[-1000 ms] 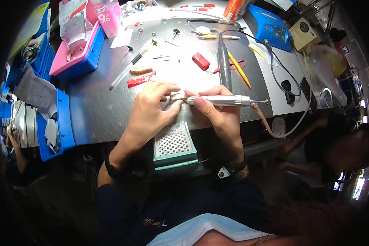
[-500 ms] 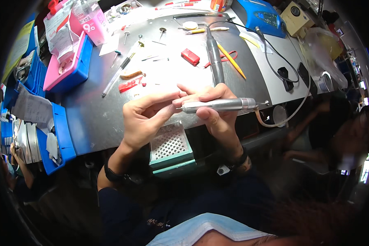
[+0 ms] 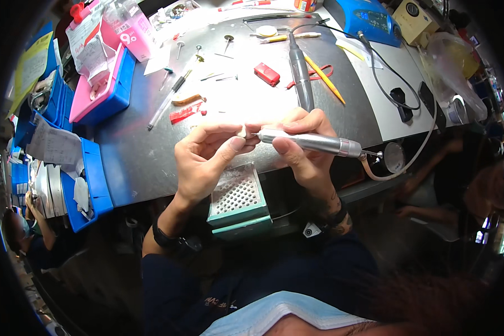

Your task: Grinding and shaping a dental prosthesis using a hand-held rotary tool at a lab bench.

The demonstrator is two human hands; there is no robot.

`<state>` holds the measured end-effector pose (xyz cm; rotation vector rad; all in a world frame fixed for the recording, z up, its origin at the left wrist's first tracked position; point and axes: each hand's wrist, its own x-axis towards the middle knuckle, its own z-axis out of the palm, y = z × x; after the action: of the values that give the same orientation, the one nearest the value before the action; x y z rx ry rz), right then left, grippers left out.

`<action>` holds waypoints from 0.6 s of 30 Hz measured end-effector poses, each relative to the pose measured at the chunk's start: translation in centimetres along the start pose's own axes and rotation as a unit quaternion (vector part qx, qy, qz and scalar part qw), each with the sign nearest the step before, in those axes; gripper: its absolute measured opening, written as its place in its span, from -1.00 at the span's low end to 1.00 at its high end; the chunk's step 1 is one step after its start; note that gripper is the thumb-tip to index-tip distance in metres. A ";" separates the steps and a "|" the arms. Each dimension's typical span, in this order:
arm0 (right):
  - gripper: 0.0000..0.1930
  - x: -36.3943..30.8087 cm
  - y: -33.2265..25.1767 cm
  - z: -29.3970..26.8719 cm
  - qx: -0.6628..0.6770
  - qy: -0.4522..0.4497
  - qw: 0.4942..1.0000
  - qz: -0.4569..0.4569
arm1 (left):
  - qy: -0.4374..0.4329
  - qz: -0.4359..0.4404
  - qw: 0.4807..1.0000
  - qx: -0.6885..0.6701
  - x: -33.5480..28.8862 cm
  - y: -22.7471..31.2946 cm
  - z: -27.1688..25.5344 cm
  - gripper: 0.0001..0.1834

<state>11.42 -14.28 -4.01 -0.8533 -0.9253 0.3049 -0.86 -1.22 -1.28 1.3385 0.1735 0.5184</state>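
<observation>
My left hand pinches a small off-white, tooth-like piece between thumb and fingers. In my right hand lies a silver rotary handpiece, gripped like a pen, its thin tip pointing left at the piece. Whether tip and piece touch is too small to tell. A pale hose runs from the handpiece's rear. Both hands are held over the near edge of the metal bench top. Just below them juts a green box with a perforated top.
Beyond my hands lie a grey-black handpiece, a yellow pencil, a red case, a pen and several small burs. Blue bins and a pink tray line the left. A blue control unit stands back right.
The off-white piece now shows at my left fingertips. My right hand has tilted the handpiece, its rear end lower, its tip near the piece. The whole view has shifted slightly.
</observation>
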 end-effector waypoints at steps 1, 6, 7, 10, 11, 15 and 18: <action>-0.76 -0.1 -0.1 0.0 0.000 0.002 1.000 0.000 | 0.000 0.013 1.000 -0.003 0.0 -0.2 0.0 -0.81; -0.76 0.0 0.2 0.3 -0.011 -0.006 1.000 -0.007 | 0.006 0.038 0.999 0.012 -0.1 -0.7 -0.3 -0.85; -0.76 0.0 0.3 0.2 -0.041 -0.020 0.999 -0.027 | 0.008 0.036 0.999 0.016 -0.1 -0.7 -0.3 -0.85; -0.75 0.1 0.2 0.3 -0.048 -0.017 0.998 -0.036 | 0.009 0.042 0.999 0.016 -0.2 -0.9 -0.4 -0.86; -0.75 0.1 0.2 0.4 -0.047 -0.018 0.998 -0.036 | 0.010 0.042 0.999 0.016 -0.3 -0.9 -0.4 -0.86; -0.75 0.1 0.5 0.5 -0.055 -0.010 0.998 -0.042 | 0.009 0.047 0.999 0.009 -0.2 -1.1 -0.4 -0.85; -0.75 0.0 0.3 0.6 -0.065 -0.009 0.997 -0.049 | 0.007 0.059 0.998 0.017 -0.4 -1.1 -0.4 -0.85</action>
<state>10.99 -13.81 -4.10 -0.9234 -1.0090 0.1695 -1.09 -1.19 -2.50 1.3834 0.1150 0.6261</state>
